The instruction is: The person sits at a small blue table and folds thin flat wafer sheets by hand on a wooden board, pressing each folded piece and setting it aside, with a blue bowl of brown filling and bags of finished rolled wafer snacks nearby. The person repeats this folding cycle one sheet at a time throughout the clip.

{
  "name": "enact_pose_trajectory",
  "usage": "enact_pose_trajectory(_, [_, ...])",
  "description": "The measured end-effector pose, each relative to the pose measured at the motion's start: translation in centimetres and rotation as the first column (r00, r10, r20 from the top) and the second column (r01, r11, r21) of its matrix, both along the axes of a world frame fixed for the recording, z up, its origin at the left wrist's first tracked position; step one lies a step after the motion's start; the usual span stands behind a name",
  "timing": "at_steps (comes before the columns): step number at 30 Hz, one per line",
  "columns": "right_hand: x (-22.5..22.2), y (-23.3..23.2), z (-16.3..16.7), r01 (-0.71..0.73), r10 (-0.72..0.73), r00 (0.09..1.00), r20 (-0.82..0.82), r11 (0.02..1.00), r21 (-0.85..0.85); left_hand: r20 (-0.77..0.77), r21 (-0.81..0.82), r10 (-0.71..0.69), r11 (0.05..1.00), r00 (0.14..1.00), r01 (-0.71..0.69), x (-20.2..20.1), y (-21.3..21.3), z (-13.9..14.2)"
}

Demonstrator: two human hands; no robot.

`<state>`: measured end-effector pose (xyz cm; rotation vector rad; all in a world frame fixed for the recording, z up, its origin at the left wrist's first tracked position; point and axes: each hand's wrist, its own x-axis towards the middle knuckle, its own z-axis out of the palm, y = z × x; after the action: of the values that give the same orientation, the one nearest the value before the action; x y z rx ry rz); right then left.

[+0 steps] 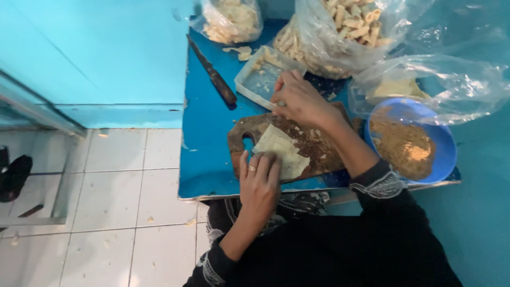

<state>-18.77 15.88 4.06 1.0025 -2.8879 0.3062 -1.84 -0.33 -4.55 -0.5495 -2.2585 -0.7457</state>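
I'm seeing the left hand lying flat, fingers close together, pressing on the near end of a pale dough sheet w/ a ring on one finger. The sheet is lying on a dark wooden cutting board, roughly mid-board, reaching from under my left fingertips up toward the far side. The right hand is hovering past the board's far edge, fingers curled inward, tips pinching smth small and pale; can't tell what. It's sitting right by the corner of a clear plastic tray, just touching or nearly so.

The board is resting on a blue surface; its near edge is almost at the surface's front lip, so little room toward me. Left of the board there's an open strip of blue, then the surface's left edge dropping to a white tiled floor. A dark-handled knife is lying diagonally in that strip, apart from both hands. On the right, a blue bowl w/ brown crumbs is sitting just beside the board, overhanging the corner. Far side is getting crowded: clear plastic bags of pale rolled pieces, another bag at the back left.
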Motion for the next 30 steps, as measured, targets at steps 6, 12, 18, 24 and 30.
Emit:
enact_pose_trajectory(6, [0.4, 0.1, -0.2, -0.022, 0.01, 0.992, -0.127, 0.995, -0.095, 0.029, -0.019, -0.005, 1.0, 1.0, 0.005, 0.3, 0.0, 0.3])
enact_pose_trajectory(12, [0.8, -0.6, 1.0, -0.039, 0.02, 0.992, -0.126, 0.987, -0.154, 0.039, -0.029, 0.009, 1.0, 0.999, -0.008, 0.5, -0.1, 0.5])
enact_pose_trajectory(18, [5.3, 0.8, 2.6, -0.111, 0.103, 0.994, -0.044, 0.963, -0.247, 0.009, -0.013, 0.013, 1.0, 1.0, -0.013, 0.5, 0.0, 0.2])
enact_pose_trajectory(24, [12.5, 1.6, 1.0, -0.12, 0.108, 0.941, -0.321, 0.993, -0.016, -0.004, 0.031, 0.002, 1.0, 1.0, -0.002, 0.6, 0.1, 0.3])
enact_pose_trajectory(30, [13.8, 2.4, -0.2, -0.088, 0.157, 0.882, -0.444, 0.981, 0.172, 0.001, 0.045, -0.001, 0.999, 1.0, 0.001, 0.6, 0.0, 0.6])
